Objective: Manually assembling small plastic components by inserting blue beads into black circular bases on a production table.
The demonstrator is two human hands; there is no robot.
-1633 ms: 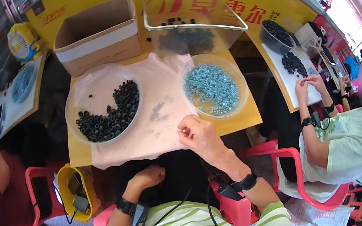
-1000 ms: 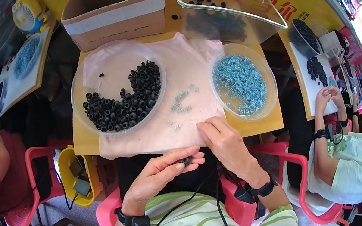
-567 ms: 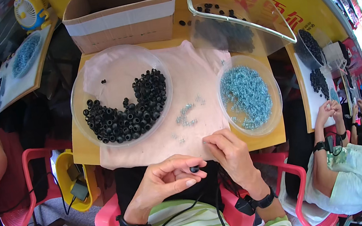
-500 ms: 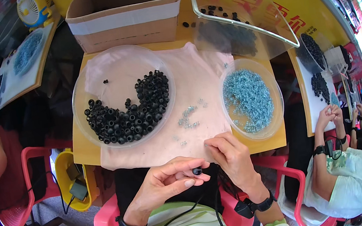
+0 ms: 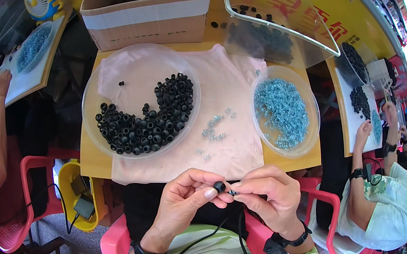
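Note:
Between the thumb and fingers of my left hand (image 5: 188, 198) sits a round black bead-like piece (image 5: 219, 186) with a rounded end. My right hand (image 5: 271, 195) is against it, its thumb and forefinger pinching a small clear bluish piece (image 5: 232, 192) whose exact shape is too small to tell. Both hands meet above my lap, just in front of the table edge. Ahead on the left, a round clear tray (image 5: 91, 123) holds many black pieces (image 5: 153, 126). On the right, a smaller clear tray (image 5: 315, 110) holds pale blue pieces (image 5: 281, 110).
A pink cloth (image 5: 168, 169) covers the table, with several loose clear pieces (image 5: 212, 128) on it. Behind stand a cardboard box (image 5: 148, 22) and a tilted clear bin (image 5: 264, 39) of black pieces. Other people work at tables on both sides; a yellow bucket (image 5: 78, 198) stands left.
My right hand has come down and in from the cloth's edge to meet my left hand at the black piece. The left hand has turned slightly, lifting the black piece a little.

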